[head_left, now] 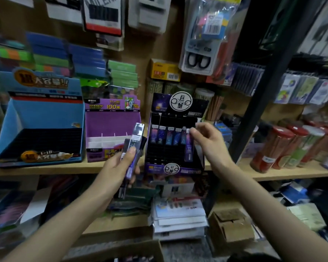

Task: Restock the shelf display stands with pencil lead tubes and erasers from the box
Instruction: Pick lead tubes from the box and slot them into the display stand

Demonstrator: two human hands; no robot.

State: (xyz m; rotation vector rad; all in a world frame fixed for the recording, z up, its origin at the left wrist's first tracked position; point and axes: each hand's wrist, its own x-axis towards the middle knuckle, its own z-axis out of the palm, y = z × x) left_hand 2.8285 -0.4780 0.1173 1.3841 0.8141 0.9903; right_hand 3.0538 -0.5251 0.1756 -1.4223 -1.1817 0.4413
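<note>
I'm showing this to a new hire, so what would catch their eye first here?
The two hands at the centre: the left hand grips a bundle of lead tubes, and the right hand pinches the top of one tube at the right end of the row in the dark purple display stand. A blue display stand sits further left on the same shelf.

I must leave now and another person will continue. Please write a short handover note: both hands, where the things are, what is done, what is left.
Left hand: grips a bundle of lead tubes in front of the shelf.
Right hand: pinches the top of a single tube at the right end of the row in the dark stand.
Done: five other tubes stand in that row.
Left: place the bundle; the dark stand's front rows and the purple stand look unfilled. No erasers can be made out.
</note>
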